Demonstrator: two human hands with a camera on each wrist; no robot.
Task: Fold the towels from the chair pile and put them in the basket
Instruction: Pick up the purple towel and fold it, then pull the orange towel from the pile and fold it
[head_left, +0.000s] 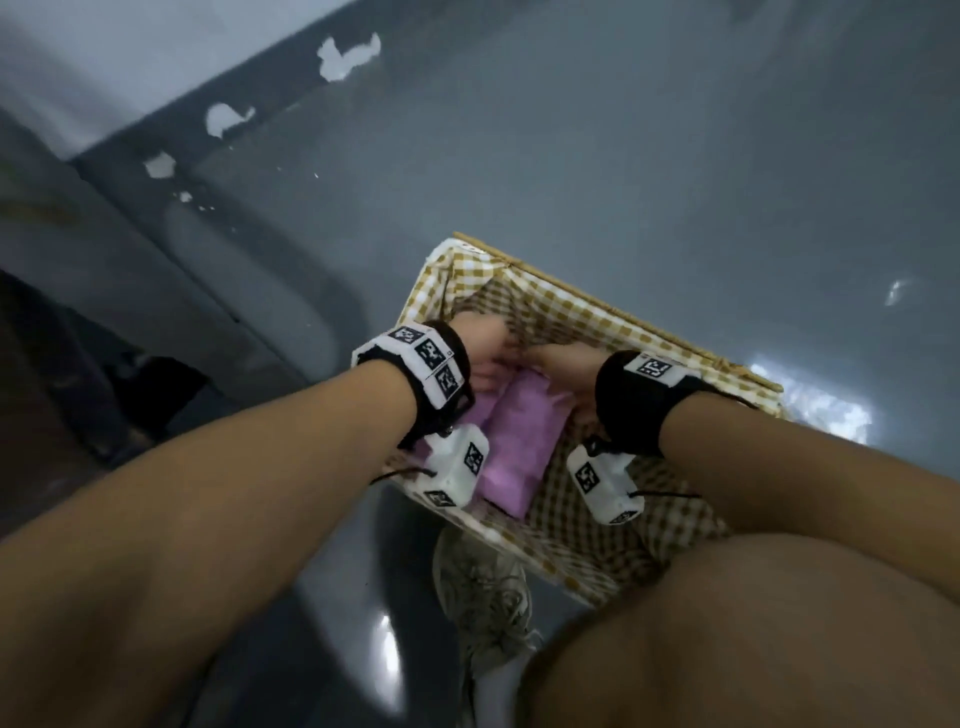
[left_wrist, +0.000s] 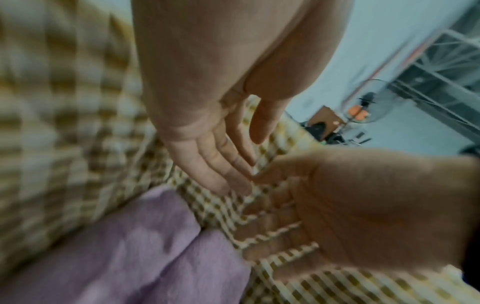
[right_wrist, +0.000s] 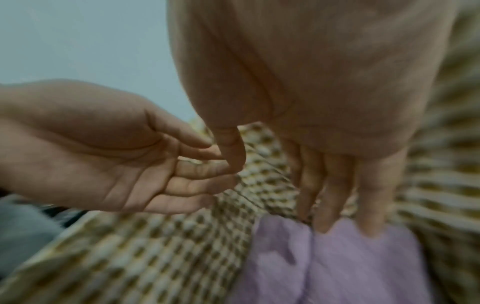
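Observation:
A wicker basket (head_left: 644, 332) lined with yellow-and-white check cloth (left_wrist: 259, 216) stands on the grey floor. A folded lilac towel (head_left: 519, 441) lies flat inside it, along the left side. Both hands are down in the basket at the towel's far end. My left hand (head_left: 480, 348) hovers with straight fingers (left_wrist: 223, 170) over the lining and holds nothing. My right hand (head_left: 563, 364) is flat too, and its fingertips (right_wrist: 335, 205) touch the towel's (right_wrist: 337, 267) far edge. The two hands' fingertips nearly meet.
A grey sneaker (head_left: 483, 597) stands against the basket's near wall, and a bare knee (head_left: 753, 623) fills the lower right. A wall with a chipped dark skirting (head_left: 234, 119) runs along the far left. A fan (left_wrist: 363, 107) and a metal frame stand in the background.

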